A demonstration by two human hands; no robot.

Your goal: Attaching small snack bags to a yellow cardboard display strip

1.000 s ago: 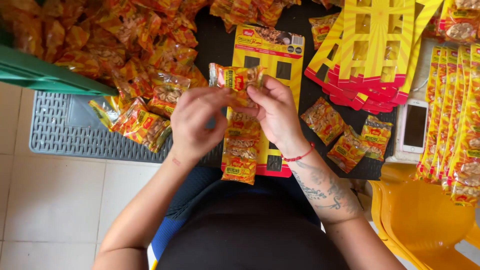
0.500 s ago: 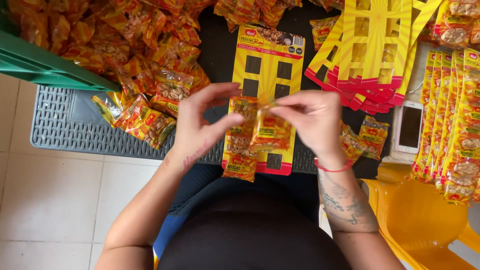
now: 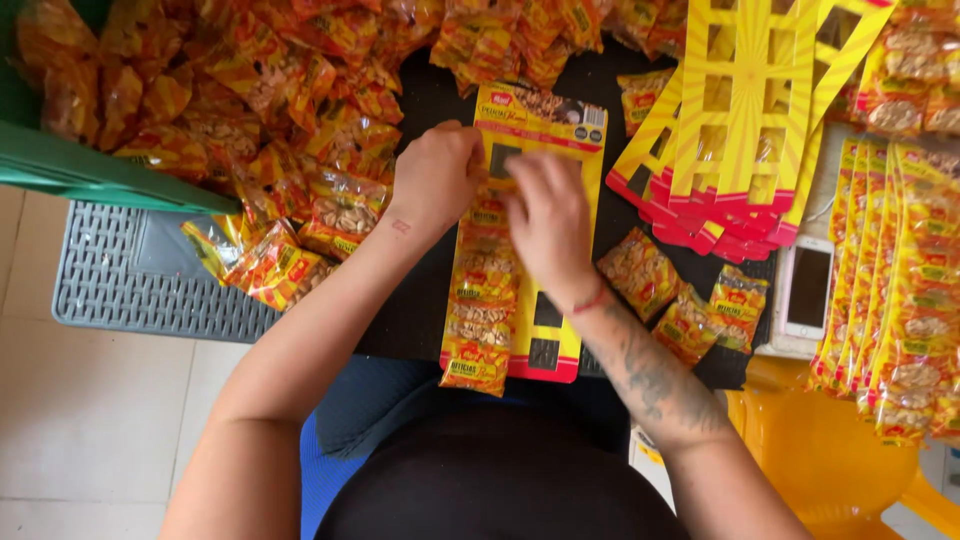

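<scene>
I am pressing a packet [image 3: 488,212] onto the card [image 3: 528,235] with both hands: left hand [image 3: 437,175] curled, fingers pinching the packet's top edge, right hand [image 3: 547,220] flat beside it, fingers spread. I judge this the attaching step; next calls for a fresh packet from the pile [image 3: 290,150] on the bench [image 3: 420,300].

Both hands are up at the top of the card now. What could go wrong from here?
The yellow display card overhangs the black tabletop toward the lap, so pressure from the left hand and right hand could tip it. The loose peanut packets beside the right wrist could get swept off.
</scene>
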